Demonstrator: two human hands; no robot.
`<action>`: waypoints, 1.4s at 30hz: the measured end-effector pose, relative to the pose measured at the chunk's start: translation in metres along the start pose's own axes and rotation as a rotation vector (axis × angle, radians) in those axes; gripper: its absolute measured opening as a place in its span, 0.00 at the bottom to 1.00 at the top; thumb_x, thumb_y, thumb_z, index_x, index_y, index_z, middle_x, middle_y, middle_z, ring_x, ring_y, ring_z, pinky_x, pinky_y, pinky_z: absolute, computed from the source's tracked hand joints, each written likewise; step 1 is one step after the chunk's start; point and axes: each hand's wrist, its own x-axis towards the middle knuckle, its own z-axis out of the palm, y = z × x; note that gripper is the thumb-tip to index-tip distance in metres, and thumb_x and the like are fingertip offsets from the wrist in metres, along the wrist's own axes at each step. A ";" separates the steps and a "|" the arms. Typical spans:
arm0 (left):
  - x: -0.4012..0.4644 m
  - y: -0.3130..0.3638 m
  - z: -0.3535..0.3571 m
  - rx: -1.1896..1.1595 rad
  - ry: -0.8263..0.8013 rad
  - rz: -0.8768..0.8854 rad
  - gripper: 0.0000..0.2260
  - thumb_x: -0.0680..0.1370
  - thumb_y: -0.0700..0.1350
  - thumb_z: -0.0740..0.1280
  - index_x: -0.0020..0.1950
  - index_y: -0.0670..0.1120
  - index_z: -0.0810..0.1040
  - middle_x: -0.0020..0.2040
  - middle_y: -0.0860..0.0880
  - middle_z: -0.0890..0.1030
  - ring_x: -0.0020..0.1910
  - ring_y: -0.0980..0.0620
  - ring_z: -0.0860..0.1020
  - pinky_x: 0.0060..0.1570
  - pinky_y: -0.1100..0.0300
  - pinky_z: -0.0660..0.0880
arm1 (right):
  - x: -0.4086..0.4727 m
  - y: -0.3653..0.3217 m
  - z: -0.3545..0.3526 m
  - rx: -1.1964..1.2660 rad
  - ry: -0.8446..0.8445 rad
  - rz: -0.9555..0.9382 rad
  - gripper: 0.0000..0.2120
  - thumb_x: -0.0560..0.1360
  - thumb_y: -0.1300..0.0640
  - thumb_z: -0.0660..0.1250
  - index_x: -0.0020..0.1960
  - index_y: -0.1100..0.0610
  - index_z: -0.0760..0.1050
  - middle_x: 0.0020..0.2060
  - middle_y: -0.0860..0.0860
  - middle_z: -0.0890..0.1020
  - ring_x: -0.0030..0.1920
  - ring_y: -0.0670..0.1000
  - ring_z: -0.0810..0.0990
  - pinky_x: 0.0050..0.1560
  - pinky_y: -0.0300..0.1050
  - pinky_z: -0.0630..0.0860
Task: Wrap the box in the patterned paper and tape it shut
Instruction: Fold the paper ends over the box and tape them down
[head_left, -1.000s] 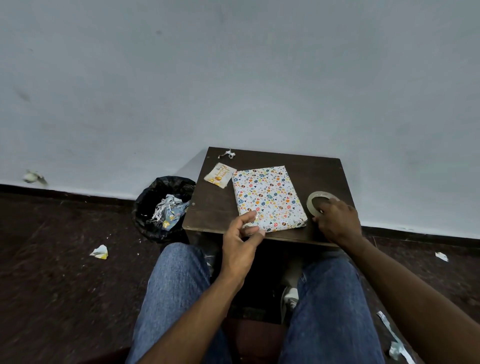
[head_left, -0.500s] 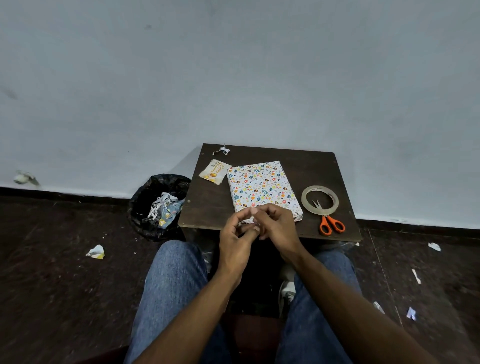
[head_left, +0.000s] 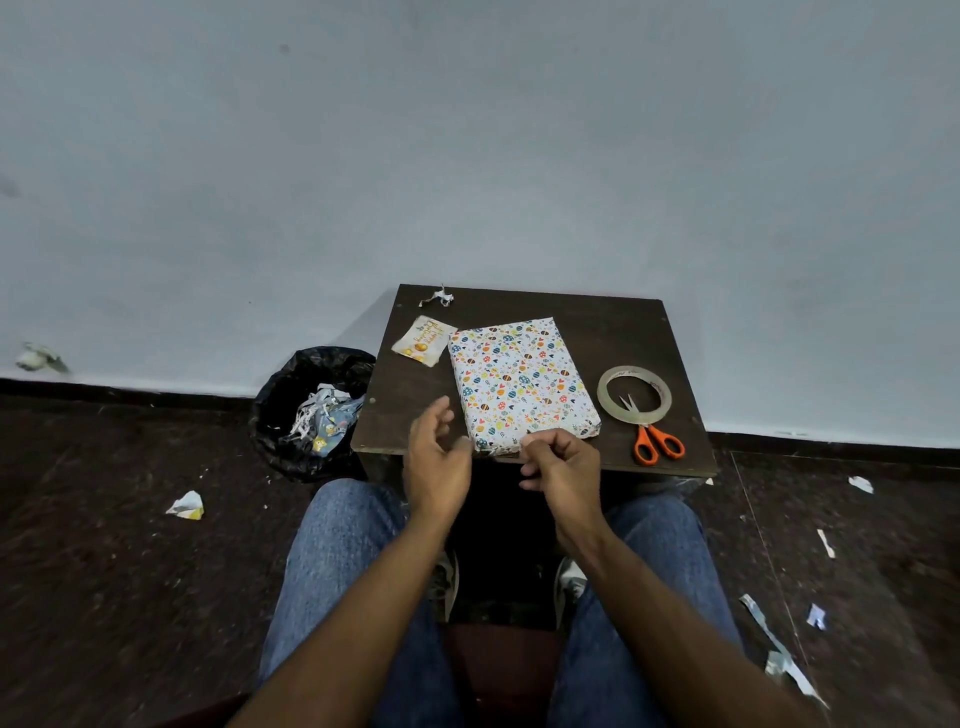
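The box (head_left: 519, 384), wrapped in white paper with coloured dots, lies flat on the small dark table (head_left: 613, 332). My left hand (head_left: 436, 457) hovers at the box's near left corner, fingers loosely spread and thumb close to the corner. My right hand (head_left: 563, 462) is at the box's near edge with fingers curled. Its thumb and forefinger pinch a faint strip of clear tape (head_left: 491, 451) that runs along that edge. The tape roll (head_left: 605, 395) lies right of the box, and the tips of the orange-handled scissors (head_left: 657, 447) lie inside the ring.
A small printed card (head_left: 423, 341) and a paper scrap (head_left: 439, 299) lie at the table's far left. A black bin (head_left: 311, 410) of paper waste stands left of the table. Paper scraps litter the dark floor, and a pale wall rises behind.
My right hand left the tape roll and met the left in front of the box. The hands have now drawn apart along the box's near edge. The scissors came into view.
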 end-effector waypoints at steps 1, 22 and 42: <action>0.009 -0.002 -0.004 0.048 -0.011 0.017 0.22 0.75 0.32 0.67 0.66 0.48 0.76 0.58 0.52 0.77 0.57 0.53 0.76 0.59 0.57 0.73 | 0.001 0.002 -0.002 -0.015 0.034 -0.008 0.09 0.76 0.65 0.69 0.38 0.57 0.79 0.31 0.48 0.80 0.32 0.45 0.78 0.32 0.41 0.77; 0.153 -0.029 -0.028 1.127 -0.442 0.343 0.27 0.83 0.61 0.48 0.80 0.54 0.52 0.81 0.54 0.51 0.79 0.52 0.45 0.75 0.42 0.41 | 0.045 0.027 -0.003 -0.587 0.055 -0.619 0.10 0.72 0.50 0.65 0.41 0.55 0.81 0.50 0.45 0.83 0.55 0.46 0.79 0.57 0.53 0.75; 0.163 0.007 0.024 0.387 -0.291 0.249 0.14 0.82 0.45 0.60 0.65 0.45 0.78 0.65 0.49 0.78 0.62 0.52 0.74 0.59 0.59 0.69 | 0.044 0.029 -0.001 -0.542 0.078 -0.656 0.08 0.73 0.53 0.67 0.41 0.56 0.82 0.49 0.46 0.84 0.55 0.47 0.80 0.58 0.52 0.75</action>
